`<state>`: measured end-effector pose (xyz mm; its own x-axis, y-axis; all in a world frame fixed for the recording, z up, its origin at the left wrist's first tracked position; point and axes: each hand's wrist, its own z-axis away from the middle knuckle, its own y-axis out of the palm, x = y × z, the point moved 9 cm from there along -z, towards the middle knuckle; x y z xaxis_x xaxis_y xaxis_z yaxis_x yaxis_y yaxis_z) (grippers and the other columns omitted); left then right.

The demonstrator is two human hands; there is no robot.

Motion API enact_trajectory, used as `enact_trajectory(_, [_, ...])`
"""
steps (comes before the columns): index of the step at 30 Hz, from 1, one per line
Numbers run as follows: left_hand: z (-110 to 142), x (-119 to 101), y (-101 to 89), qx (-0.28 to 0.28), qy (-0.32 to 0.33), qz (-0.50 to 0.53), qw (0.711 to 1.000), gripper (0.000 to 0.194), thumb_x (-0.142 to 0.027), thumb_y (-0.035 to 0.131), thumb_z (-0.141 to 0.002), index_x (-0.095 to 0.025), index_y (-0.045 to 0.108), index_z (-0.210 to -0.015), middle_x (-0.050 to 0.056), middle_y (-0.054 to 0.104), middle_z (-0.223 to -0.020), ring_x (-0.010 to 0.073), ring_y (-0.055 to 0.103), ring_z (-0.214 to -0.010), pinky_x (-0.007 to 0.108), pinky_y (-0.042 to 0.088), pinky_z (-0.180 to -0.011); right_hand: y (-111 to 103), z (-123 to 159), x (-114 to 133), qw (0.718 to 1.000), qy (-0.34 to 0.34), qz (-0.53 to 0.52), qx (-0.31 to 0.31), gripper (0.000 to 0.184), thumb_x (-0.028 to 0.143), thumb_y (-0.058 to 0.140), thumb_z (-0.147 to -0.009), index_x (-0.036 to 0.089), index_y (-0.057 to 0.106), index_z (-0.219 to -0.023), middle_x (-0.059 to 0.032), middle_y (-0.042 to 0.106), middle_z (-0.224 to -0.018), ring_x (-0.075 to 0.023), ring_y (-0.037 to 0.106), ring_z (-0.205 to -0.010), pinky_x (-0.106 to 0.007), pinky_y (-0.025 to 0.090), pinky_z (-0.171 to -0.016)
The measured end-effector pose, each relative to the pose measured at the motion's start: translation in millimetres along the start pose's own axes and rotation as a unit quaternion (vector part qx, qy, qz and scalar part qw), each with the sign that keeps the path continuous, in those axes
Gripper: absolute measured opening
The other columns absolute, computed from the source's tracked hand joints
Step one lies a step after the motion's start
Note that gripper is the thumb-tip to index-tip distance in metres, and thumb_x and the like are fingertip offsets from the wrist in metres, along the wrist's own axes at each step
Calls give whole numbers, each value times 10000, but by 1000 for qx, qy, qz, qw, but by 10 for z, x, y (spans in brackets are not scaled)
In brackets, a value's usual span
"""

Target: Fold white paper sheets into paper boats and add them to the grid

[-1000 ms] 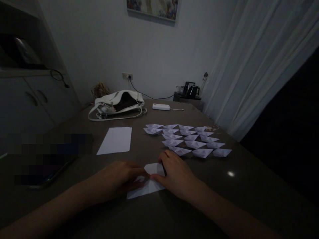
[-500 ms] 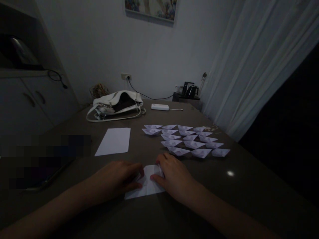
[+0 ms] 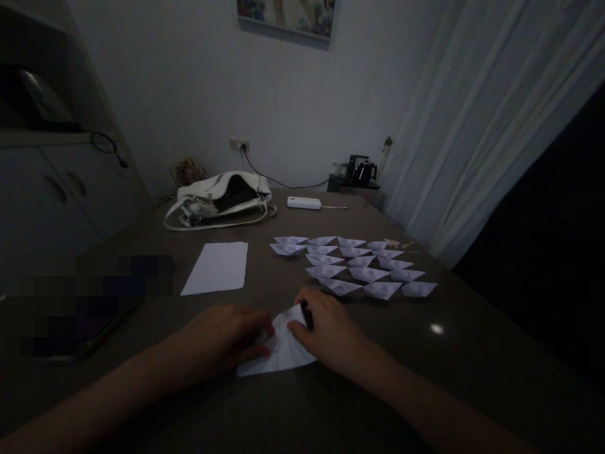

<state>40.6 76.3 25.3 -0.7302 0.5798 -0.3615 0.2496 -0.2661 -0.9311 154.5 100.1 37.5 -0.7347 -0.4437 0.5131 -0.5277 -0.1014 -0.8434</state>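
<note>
A partly folded sheet of white paper point(image 3: 283, 350) lies on the dark table between my hands. My left hand point(image 3: 231, 334) grips its left side, thumb and fingers closed on the paper. At the upper right, my right hand point(image 3: 326, 325) pinches a flap that stands up from the sheet. The fingers of both hands cover parts of the folds. Beyond my right hand, several folded paper boats point(image 3: 368, 274) stand in rows. A stack of flat white paper point(image 3: 215, 268) rests past my left hand.
A white handbag point(image 3: 222, 198) sits open at the back left, with a white power bank point(image 3: 304, 203) and short cable to its right. A dark, blurred-out object point(image 3: 89, 315) lies at the left. Behind the table, a black kettle point(image 3: 363, 171) stands near the curtain point(image 3: 449, 139).
My right fingers have lifted the upper right corner of the paper, so its flap now rises higher. My left hand has stayed nearly still.
</note>
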Motion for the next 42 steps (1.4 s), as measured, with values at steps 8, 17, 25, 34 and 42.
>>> enact_trajectory(8, [-5,-50,-49,-22,15,-22,999,102,-308,566,-879,-222,611,-910,11,631,-895,169,610,-761,243,416,-619,-15,-4,153,995,-92,-34,-16,139,60,603,-732,171,600,-816,1,624,-744,-118,568,-698,-230,378,-628])
enact_trajectory(17, [8,-159,-93,-41,79,-38,995,185,-262,523,-907,-242,597,-1076,26,603,-1168,208,567,-1012,314,430,-861,-19,-59,-29,999,-13,-15,-32,61,134,639,-731,163,596,-764,-10,623,-671,-128,556,-614,-232,353,-561])
enact_trajectory(25, [-22,-271,-45,-41,82,-121,988,197,-147,516,-891,-227,602,-1049,39,631,-1153,241,579,-1000,394,393,-887,-25,-25,103,998,-55,-8,-20,43,126,592,-771,160,616,-761,-5,623,-651,-115,555,-584,-222,350,-554])
enact_trajectory(34, [-7,-244,-94,-75,81,-101,989,116,-183,560,-880,-218,633,-962,28,651,-1102,224,572,-973,356,395,-862,22,23,258,989,-144,-6,35,110,55,542,-743,153,589,-730,-12,613,-728,-109,543,-647,-214,364,-608])
enact_trajectory(42, [6,-233,-113,-73,76,-79,991,104,-200,578,-871,-225,635,-955,22,648,-1079,222,571,-969,357,402,-861,55,56,311,983,-169,9,73,92,68,556,-749,154,587,-740,-4,588,-736,-102,521,-644,-206,354,-598])
